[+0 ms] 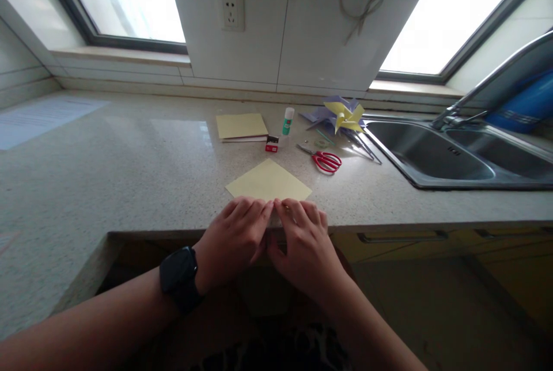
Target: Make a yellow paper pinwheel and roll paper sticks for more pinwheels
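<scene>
The pale surface spreads ahead of the fingers and to both sides, with the sink set into it well off to the right. Just ahead of the fingertips lies the yellow sheet, flat, one corner pointing away. It looks like paper: very light, bendy, likely to crease or slide, so best held by its edges or pressed gently. The left hand and right hand meet at its near part, fingers bent down and close together, index tips almost touching (whether they pinch or only press is hidden). The surface's front edge, right by the fingers, gives little backing there. Farther out, to the right, lie the pinwheels; ahead and left, the paper stack. Scissors, glue stick and red box sit beyond the sheet, the box straight ahead, where a forward slide might meet it.
</scene>
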Available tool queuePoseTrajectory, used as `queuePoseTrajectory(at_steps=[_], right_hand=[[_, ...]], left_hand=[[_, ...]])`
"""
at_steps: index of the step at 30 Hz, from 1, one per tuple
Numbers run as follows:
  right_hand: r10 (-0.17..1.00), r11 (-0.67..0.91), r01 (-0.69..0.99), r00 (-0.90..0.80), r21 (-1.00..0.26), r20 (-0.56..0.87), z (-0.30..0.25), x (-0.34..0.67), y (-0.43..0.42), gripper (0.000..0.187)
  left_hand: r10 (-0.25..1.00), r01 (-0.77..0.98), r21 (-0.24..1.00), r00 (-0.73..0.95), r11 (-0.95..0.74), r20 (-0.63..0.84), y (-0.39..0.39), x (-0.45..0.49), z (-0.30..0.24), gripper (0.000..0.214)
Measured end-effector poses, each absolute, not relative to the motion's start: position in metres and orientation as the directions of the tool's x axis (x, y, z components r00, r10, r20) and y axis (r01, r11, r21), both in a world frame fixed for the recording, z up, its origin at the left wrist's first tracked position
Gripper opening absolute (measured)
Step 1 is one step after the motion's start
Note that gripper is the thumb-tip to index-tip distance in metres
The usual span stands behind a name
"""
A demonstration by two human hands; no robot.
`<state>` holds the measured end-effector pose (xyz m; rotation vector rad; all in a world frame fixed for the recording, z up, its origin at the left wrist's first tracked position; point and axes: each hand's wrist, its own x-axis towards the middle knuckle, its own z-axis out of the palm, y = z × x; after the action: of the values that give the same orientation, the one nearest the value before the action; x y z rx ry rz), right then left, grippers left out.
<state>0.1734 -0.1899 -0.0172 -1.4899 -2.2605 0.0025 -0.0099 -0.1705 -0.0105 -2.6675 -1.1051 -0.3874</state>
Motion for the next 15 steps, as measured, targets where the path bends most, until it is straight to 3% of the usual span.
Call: queuePoseTrajectory(at_steps=[5,9,15], right_hand=[[0.849,0.451,0.862,-0.336,-0.230,0.408,-0.021,0.174,-0.193,0.060],[0.824,0.488,0.839,-0.352,-0.241,0.445,-0.026,0.174,-0.195,0.051],[0.792,0.513,0.832,-0.363,-0.212,0.491,-0.026,0.173,-0.192,0.045]], left_hand=[[0.649,0.706,-0.091,0.687,-0.702,0.326,-0.169,-0.008,-0.011,0.053],[0.646,0.718,-0.119,0.676,-0.686,0.354,-0.169,-0.003,-0.013,0.037],[0.645,0.734,-0.190,0.669,-0.652,0.369,-0.172,0.001,-0.015,0.035]])
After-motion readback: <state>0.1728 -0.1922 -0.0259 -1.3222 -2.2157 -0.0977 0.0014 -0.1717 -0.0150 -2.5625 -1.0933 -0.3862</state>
